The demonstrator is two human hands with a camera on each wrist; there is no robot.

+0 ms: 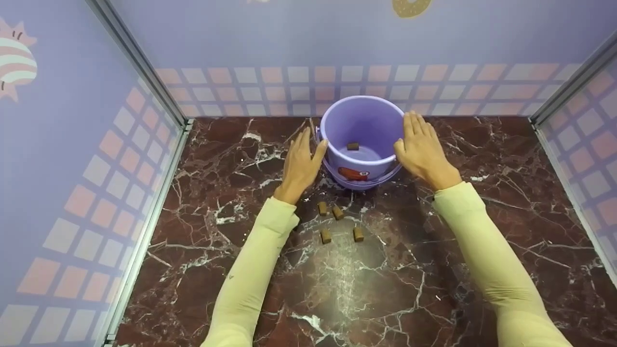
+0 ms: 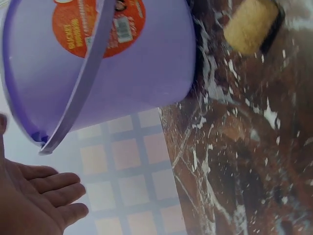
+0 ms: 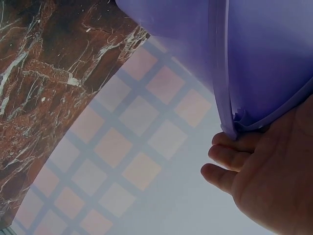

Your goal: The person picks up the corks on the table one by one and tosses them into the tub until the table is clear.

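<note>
A purple bucket [image 1: 362, 132] stands upright near the back wall, its handle hanging down at the front over a red label [image 1: 353, 173]. One short brown cork-like piece [image 1: 353, 146] lies inside it. At the bucket's left side is my left hand [image 1: 301, 164], fingers extended; the left wrist view shows the fingers [image 2: 56, 188] apart from the wall. My right hand [image 1: 424, 149] rests at the right rim with fairly straight fingers; in the right wrist view fingertips [image 3: 230, 142] touch the handle's pivot. Several similar brown pieces [image 1: 337, 212] lie in front of the bucket.
The bucket and loose pieces are on a dark red marbled tabletop [image 1: 385, 299]. A purple wall with pink and white squares [image 1: 246, 74] closes the back, and side panels [image 1: 62, 193] stand left and right, joined by metal edge strips.
</note>
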